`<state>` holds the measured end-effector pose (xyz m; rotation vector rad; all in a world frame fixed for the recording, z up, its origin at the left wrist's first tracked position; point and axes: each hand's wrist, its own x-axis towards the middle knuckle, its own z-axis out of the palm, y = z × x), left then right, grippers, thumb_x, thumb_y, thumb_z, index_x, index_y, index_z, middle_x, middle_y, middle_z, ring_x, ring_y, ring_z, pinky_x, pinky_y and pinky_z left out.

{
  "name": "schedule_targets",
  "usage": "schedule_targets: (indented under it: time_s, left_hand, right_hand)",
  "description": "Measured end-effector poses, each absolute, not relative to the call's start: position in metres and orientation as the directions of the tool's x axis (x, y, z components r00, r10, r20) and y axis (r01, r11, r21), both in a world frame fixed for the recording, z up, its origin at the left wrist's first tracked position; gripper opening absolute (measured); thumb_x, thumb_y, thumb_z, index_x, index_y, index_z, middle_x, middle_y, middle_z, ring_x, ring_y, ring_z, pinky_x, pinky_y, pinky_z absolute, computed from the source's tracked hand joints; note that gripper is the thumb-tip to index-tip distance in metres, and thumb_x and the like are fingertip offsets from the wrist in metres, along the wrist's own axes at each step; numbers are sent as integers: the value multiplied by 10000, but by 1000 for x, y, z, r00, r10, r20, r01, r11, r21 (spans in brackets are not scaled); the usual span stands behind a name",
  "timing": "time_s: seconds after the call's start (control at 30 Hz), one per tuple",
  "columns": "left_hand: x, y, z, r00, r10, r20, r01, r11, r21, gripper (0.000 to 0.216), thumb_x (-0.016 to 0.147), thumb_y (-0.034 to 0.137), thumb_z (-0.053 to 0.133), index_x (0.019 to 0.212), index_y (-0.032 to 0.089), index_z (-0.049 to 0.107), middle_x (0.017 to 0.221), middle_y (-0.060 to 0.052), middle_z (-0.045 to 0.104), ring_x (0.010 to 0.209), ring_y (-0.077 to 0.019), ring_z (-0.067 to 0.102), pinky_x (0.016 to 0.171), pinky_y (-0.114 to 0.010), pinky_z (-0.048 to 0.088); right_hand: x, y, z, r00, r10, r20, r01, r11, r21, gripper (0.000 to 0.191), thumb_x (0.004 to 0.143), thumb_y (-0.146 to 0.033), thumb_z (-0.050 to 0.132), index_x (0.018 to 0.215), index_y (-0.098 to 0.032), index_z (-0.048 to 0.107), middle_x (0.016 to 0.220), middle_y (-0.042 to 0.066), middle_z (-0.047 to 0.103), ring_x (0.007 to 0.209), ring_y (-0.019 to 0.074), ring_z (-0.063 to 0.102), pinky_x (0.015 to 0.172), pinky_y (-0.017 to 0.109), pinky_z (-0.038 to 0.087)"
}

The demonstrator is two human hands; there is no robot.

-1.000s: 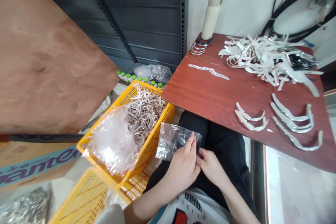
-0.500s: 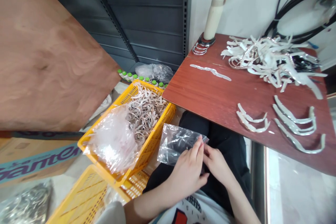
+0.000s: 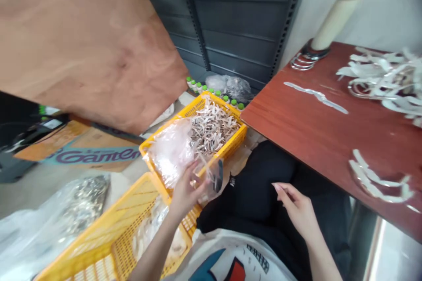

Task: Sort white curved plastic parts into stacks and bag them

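My left hand (image 3: 187, 189) is closed on a crinkled clear plastic bag (image 3: 211, 180), held over the near right edge of a yellow basket (image 3: 234, 142). Reflections and blur hide whether anything is inside the bag. In that basket lie a heap of thin, curved whitish and metallic strips (image 3: 214, 127) and a stack of clear plastic bags (image 3: 173, 147). My right hand (image 3: 295, 206) hovers above my dark-trousered lap with nothing in it, its fingers loosely bent and the thumb apart. On the red-brown table (image 3: 296, 127), curved silvery strips (image 3: 379, 182) lie near the front edge.
A second yellow basket (image 3: 99, 228) holds wrapped pieces at the lower left. Beside it lies a clear sack of shiny parts (image 3: 87, 202). A tall cream bottle (image 3: 339, 17) and a pile of white strips (image 3: 392, 79) stand on the table. Green-capped bottles (image 3: 226, 99) line the floor behind.
My hands have separated. The left has carried the plastic bag leftward to the basket, while the right has let go of it and stays over my lap. The view has swung left.
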<state>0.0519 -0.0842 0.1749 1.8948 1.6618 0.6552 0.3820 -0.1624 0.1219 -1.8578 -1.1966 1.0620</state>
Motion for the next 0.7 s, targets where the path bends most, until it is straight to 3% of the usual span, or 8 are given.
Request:
schedule_targets:
  time_s: [0.1,0.17,0.3,0.37,0.43,0.53,0.6,0.7]
  left_hand:
    - [-18,-100,184,-14,996,86,811,-39,584,522,879,396,562,1342,176,463,1069,-98,674,1396,-280,411,1144,-515,353]
    - [-66,-119,194,-80,991,106,863,16,504,564,879,371,526,1385,151,409,1032,-97,671,1417,-276,374,1121,-501,386]
    - [-147,-161,202,-268,958,101,936,234,261,551,882,316,447,1404,146,390,1300,-166,565,1218,-289,569,966,-444,507]
    - [-175,-176,194,-378,926,17,916,371,154,593,888,276,421,1458,149,319,1410,-202,483,1020,-267,657,837,-408,540]
    - [-191,-187,176,-481,873,-79,868,487,95,636,888,223,405,1497,133,244,1426,-222,477,969,-267,666,800,-394,530]
    - [-191,-198,139,-589,797,-135,795,601,79,648,879,153,396,1490,38,214,1335,-273,546,915,-275,674,757,-394,527]
    - [-177,-204,116,-581,801,-146,796,596,101,583,890,143,412,1441,-5,297,1236,-280,600,834,-265,675,686,-385,532]
    - [-139,-209,95,-422,892,-159,868,449,214,398,936,269,521,1290,87,512,1120,-157,651,842,-212,660,702,-358,552]
  right_hand:
    - [383,-157,113,213,941,-263,402,-329,-855,452,883,-585,546,1071,-212,718,754,25,656,698,167,621,634,229,521]
    - [383,-154,108,209,944,-257,415,-323,-851,459,875,-587,554,1079,-209,717,793,35,675,723,171,636,656,228,536]
    - [381,-149,105,222,947,-233,421,-308,-853,479,856,-591,574,1080,-192,716,851,59,702,739,181,659,662,232,555]
    - [378,-148,106,225,947,-228,427,-306,-851,488,847,-595,580,1075,-187,720,870,68,711,744,188,666,661,238,562]
    - [377,-149,105,230,943,-241,435,-321,-841,495,840,-600,583,1076,-188,723,879,74,719,754,197,674,668,245,568]
    - [377,-151,101,246,931,-268,438,-354,-826,502,824,-614,595,1086,-204,722,904,75,729,778,206,688,675,245,573]
    - [378,-152,97,243,933,-265,437,-349,-829,507,819,-622,597,1087,-210,722,923,76,733,788,209,695,683,244,576]
    - [377,-151,92,221,945,-241,445,-317,-837,506,817,-628,595,1081,-216,726,928,77,741,771,210,706,680,247,579]
